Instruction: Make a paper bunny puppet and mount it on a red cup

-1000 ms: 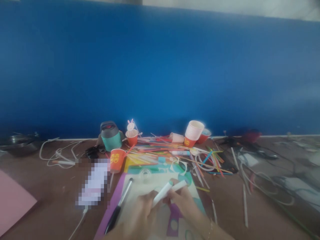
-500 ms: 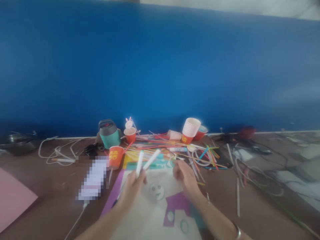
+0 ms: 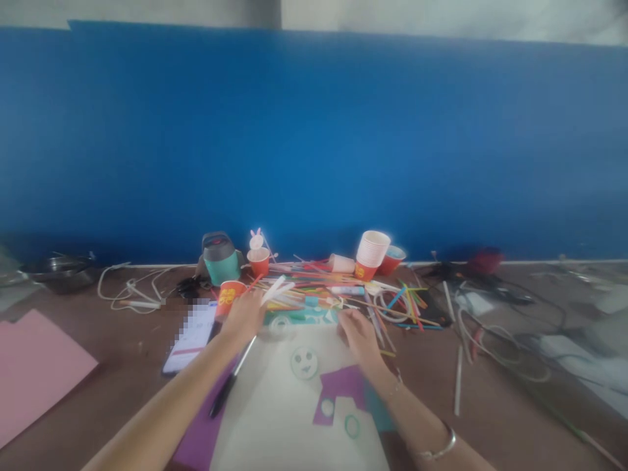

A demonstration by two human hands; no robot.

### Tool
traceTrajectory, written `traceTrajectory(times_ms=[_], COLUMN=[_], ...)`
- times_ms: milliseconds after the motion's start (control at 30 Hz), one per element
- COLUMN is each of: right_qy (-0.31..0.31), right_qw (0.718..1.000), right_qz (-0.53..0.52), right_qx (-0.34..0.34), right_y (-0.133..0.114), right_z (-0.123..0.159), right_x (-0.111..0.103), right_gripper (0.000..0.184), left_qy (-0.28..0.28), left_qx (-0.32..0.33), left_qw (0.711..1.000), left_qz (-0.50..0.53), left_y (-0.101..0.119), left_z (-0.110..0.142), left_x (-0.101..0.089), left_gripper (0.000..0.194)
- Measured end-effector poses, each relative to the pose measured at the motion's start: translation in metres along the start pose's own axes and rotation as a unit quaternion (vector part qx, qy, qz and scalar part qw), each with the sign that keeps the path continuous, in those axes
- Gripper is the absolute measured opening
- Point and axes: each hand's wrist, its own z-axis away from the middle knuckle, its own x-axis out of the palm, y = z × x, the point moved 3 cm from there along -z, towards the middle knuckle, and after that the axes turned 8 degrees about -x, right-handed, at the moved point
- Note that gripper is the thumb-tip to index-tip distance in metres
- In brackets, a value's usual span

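My left hand (image 3: pixel 245 318) is closed around two white marker pens (image 3: pixel 277 292), whose ends stick out to the right. Beside that hand stands an orange paper cup (image 3: pixel 230 296). My right hand (image 3: pixel 360 333) has its fingers curled at the far edge of the white paper (image 3: pixel 265 405), close to teal paper with cut scraps (image 3: pixel 318 314). What its fingertips hold, if anything, is too small to make out. On the white paper lie a round white face cutout (image 3: pixel 304 362), a purple paper piece (image 3: pixel 343 387) and a green ring outline (image 3: pixel 352 426). A black-handled pen (image 3: pixel 226 394) rests on the left edge.
Colored sticks (image 3: pixel 304 278) lie along the back, near a stack of paper cups (image 3: pixel 371 252). A teal flask (image 3: pixel 220 261), a phone (image 3: pixel 189 343), pink paper (image 3: pixel 42 376) and white cables (image 3: pixel 137 288) are to the left. More cables (image 3: pixel 505 360) lie on the right.
My left hand has moved left and away from me with the white markers, now beside the orange cup. The black-handled pen shows more fully. My right hand stays near the teal paper.
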Motion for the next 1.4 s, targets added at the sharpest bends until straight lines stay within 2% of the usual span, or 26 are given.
traceTrajectory(times_ms=[100,233,400,533,800,1000,1133,1267,1400], right_qy=[0.017,0.075,0.115,0.116,0.118,0.117,0.114,0.114,0.098], right_qw=[1.0,0.997,0.992,0.992,0.992,0.993,0.993,0.993,0.995], right_qz=[0.007,0.004,-0.03,-0.04,-0.026,-0.009,-0.003,-0.013,-0.01], right_qx=[-0.002,-0.013,-0.03,-0.034,-0.032,-0.033,-0.027,-0.032,-0.028], right_y=[-0.001,-0.007,-0.008,-0.006,-0.003,-0.002,0.0,0.003,0.004], right_z=[-0.003,-0.01,-0.016,-0.017,-0.018,-0.017,-0.016,-0.016,-0.015], right_x=[-0.005,-0.016,-0.023,-0.023,-0.025,-0.023,-0.022,-0.022,-0.02], right_gripper=[0.035,0.033,0.035,0.037,0.035,0.036,0.038,0.037,0.037], left_qy=[-0.007,-0.015,-0.017,-0.02,-0.009,-0.051,-0.072,-0.066,-0.087], left_qx=[0.011,0.02,0.058,0.082,0.084,0.124,0.153,0.123,0.093], left_qw=[0.999,0.998,0.997,0.996,0.996,0.99,0.985,0.99,0.992], left_qz=[-0.03,-0.054,-0.046,-0.039,-0.01,0.05,0.042,0.014,0.006], left_y=[0.006,0.009,0.005,0.003,0.007,0.024,0.039,0.04,0.031], left_z=[-0.005,-0.006,-0.008,-0.01,-0.009,-0.005,-0.005,-0.01,-0.01], left_x=[0.007,0.017,0.018,0.019,0.021,0.015,0.009,0.003,0.003], left_gripper=[0.026,0.024,0.019,0.017,0.028,0.027,0.021,0.024,0.028])
